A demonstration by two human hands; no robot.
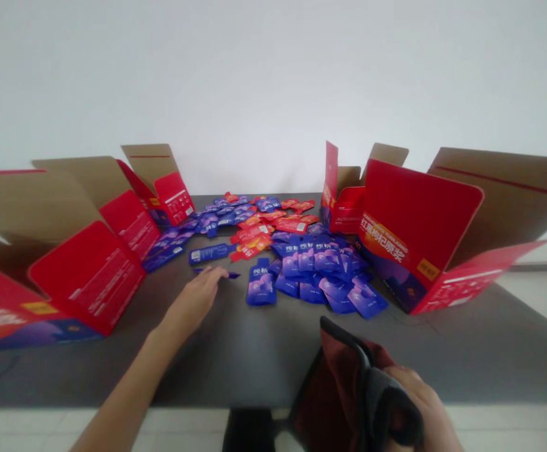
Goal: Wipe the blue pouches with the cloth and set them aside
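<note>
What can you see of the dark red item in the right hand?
The dark red item looks like soft fabric, with black edging and a rolled grey part. The right hand grips it from the right. It looks folded and overlaps the near edge of the table in view; its lower end runs out of frame.

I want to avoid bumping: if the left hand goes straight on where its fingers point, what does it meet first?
Probably the purple pouch just left of the purple pile, though the height of the left hand is unclear.
</note>
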